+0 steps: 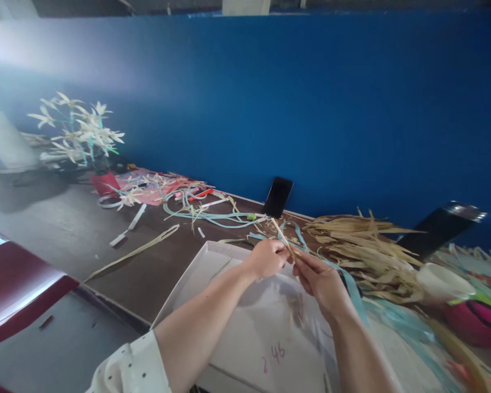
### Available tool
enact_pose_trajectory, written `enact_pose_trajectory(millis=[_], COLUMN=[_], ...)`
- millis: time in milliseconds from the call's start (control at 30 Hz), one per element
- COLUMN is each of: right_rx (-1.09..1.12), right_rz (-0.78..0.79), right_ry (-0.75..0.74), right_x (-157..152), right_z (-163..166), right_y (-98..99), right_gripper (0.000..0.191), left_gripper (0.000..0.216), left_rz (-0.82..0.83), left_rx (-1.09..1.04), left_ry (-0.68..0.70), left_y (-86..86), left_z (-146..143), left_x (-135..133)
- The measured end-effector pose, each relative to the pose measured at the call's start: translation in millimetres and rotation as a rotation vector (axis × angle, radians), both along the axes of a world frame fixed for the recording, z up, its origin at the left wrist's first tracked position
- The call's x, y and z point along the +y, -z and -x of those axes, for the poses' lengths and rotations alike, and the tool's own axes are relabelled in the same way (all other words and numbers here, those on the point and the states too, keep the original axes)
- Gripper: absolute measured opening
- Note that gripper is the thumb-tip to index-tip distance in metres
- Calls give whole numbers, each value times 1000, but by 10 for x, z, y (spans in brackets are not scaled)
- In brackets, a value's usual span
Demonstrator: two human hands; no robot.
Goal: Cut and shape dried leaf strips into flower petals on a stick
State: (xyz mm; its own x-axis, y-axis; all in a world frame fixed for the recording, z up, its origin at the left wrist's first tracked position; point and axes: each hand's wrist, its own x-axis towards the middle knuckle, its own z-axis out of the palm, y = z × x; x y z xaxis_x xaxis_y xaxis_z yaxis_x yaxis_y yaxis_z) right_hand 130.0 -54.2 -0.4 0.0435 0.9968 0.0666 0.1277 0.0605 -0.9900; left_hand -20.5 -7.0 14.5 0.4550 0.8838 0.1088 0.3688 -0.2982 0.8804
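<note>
My left hand and my right hand meet above a shallow white box lid. Both have their fingers closed around a thin, pale strip of dried husk, which slants up and left out of the grip. Its lower end is hidden by my fingers. On the lid's inner face are pink handwritten figures and some brownish scraps. Just beyond my hands lie pale blue ribbons and small shavings. A pile of dried husk leaves spreads to the right of them.
A phone leans against the blue wall. White husk flowers stand at the back left beside a pale container. Blue cords and trimmings litter the table. At right are a dark flask, a white bowl and a pink object.
</note>
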Motion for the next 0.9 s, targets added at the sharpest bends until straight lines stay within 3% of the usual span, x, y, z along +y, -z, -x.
enact_pose_trajectory(millis=[133,233,333,433,500,600,733,800,900], right_rx=[-394,-572,-542,-231,74,360,325,259,86], right_rz=[-254,-402,-376,-201,-129,-30,106,96,10], right_ry=[122,211,340,452,415,195,-82,-83,31], right_x=[1,1,29,62,62,22,-16,-9,14], right_z=[8,-1,-59,-126,-136,-83,28,62,75], right_y=[53,84,97,74,36,-30,-60,-39,11], right_gripper=[34,39,38,40,54,63,47,45,45], left_gripper=[30,30,30,32,32,32,31,31,31], left_rz=[-20,-4,41,60,67,66,15,-7,-35], left_rx=[-13,-33,-26,-18,-20,-40,-81,-61,-7], left_ry=[-31,-25,-11,-36,-71,-79,-4,-5,-38], left_y=[4,0,3,9,8,-1,-14,-14,-2], left_z=[-9,-14,-14,-6,0,4,1,-1,-7], left_x=[-8,-22,-22,5,27,40,12,-3,-10])
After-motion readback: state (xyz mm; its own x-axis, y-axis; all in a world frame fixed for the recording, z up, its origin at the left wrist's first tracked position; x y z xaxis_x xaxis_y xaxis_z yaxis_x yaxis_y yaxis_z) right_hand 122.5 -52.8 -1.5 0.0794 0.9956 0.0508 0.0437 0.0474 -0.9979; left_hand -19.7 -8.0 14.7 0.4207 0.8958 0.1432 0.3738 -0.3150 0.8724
